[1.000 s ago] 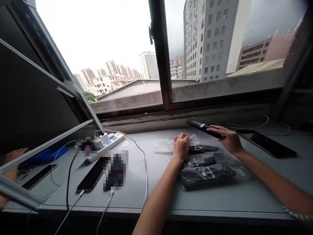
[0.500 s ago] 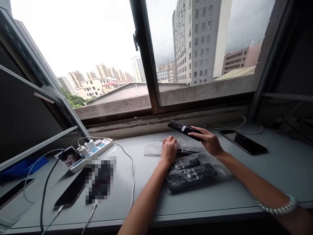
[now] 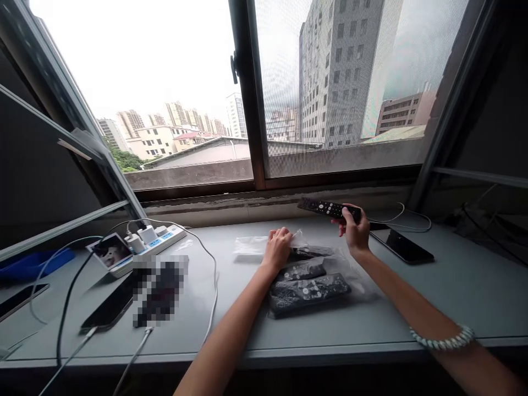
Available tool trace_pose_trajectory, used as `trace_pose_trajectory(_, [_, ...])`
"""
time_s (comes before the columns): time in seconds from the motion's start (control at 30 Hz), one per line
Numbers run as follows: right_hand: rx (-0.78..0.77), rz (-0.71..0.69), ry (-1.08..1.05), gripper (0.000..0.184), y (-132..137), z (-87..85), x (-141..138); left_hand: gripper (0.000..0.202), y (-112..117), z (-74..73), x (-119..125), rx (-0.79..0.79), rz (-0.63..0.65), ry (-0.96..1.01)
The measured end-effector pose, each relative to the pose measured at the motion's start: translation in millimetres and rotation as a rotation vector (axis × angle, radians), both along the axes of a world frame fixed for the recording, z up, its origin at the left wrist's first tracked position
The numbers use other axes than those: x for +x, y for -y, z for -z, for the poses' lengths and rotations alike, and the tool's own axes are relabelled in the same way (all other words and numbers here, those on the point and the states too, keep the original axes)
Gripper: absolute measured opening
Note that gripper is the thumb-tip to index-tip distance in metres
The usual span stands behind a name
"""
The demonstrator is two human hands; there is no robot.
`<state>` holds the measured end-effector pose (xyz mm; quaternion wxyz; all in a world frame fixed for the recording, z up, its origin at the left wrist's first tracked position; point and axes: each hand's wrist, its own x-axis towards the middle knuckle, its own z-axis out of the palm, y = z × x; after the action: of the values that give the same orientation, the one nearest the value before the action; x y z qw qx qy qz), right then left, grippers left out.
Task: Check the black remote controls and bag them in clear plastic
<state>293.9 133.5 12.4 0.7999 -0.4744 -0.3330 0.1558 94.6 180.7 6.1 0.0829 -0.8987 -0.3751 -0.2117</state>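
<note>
My right hand is closed round one end of a black remote control, lifted above the grey sill with its button face up. My left hand rests knuckles up on the sill, fingers curled on a clear plastic bag. Just right of that hand lie several more black remotes in clear plastic wrap, stacked side by side near the sill's middle.
A dark phone with a white cable lies right of my right hand. At the left are a white power strip with chargers, a small photo card, another phone on a cable, and a blurred-out object. The window frame rises behind.
My right hand has lifted the remote and turned it so the buttons face up, gripping its end. The left hand stayed on the plastic bag. The view shifted slightly.
</note>
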Motion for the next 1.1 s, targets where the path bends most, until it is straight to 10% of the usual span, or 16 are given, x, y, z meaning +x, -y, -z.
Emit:
trace_pose_trajectory(0.33, [-0.084, -0.026, -0.447, 0.025, 4.2, -9.1, 8.3, 0.017, -1.1, 0.2, -1.8, -0.040, -0.014, 0.029])
trace_pose_trajectory(1.1, [-0.024, -0.085, -0.301, 0.028, 11.4, -21.7, 1.8, 0.036, 4.9, -7.7, 0.0, 0.039, 0.091, 0.069])
